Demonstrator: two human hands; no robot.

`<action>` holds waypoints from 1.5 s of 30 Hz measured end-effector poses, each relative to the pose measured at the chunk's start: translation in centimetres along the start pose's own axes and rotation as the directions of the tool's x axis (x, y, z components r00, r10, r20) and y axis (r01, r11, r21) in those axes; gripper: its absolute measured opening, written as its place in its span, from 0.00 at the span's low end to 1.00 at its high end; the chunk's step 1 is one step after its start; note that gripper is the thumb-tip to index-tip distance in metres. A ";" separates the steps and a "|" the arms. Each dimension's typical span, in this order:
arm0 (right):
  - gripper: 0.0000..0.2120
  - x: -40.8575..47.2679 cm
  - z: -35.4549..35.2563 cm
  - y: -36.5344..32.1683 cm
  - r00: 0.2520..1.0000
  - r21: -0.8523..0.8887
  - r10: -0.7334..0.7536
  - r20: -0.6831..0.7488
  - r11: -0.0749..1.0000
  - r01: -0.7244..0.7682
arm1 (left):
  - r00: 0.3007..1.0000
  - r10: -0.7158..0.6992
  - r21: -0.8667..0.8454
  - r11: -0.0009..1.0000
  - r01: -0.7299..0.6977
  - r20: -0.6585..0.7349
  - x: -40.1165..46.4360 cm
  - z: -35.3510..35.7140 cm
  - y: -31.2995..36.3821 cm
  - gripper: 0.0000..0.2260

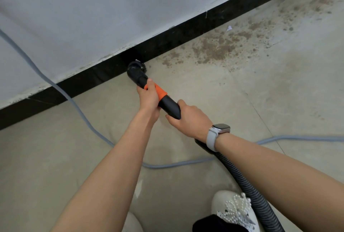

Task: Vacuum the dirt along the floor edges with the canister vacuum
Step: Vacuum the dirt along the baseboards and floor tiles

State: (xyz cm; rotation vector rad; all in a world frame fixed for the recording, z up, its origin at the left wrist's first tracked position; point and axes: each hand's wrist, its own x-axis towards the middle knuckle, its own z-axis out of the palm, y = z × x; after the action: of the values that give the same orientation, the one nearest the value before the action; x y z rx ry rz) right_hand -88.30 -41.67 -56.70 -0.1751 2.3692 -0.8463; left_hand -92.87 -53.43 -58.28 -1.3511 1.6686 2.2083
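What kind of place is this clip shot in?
Probably an unfinished or bare indoor room, perhaps under renovation: a bare concrete floor with brown dirt along the edge, a black baseboard with rough paint above it, and a plain grey wall.

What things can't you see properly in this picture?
- Canister vacuum body: the hose runs off the bottom edge of the head view.
- Nozzle mouth: black against the black baseboard, so its tip is lost.
- Grey cable: both ends leave the frame.
- Right hand fingers: curled under the wand.
- Left hand palm: faces away.
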 end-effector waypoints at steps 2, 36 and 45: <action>0.14 0.0 -0.3 0.4 1.000 -0.005 0.009 -0.019 1.000 -0.009 | 1.000 -0.018 0.016 1.000 0.018 0.011 -0.2 0.6 0.0 0.18; 0.16 0.4 -8.2 9.6 0.918 0.376 0.313 -0.242 0.903 -0.209 | 0.944 -0.041 0.415 0.904 -0.104 0.326 -0.5 17.9 -1.6 0.21; 0.15 -0.4 -7.6 8.0 0.945 0.367 0.244 -0.220 0.918 -0.152 | 0.967 -0.021 0.326 0.943 -0.065 0.253 -2.0 15.9 -1.0 0.17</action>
State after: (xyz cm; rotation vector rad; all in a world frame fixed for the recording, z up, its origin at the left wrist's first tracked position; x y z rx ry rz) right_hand -91.82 -31.15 -56.75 0.3385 2.3730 -1.2282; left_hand -100.58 -39.36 -57.29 -0.9283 1.8538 1.8968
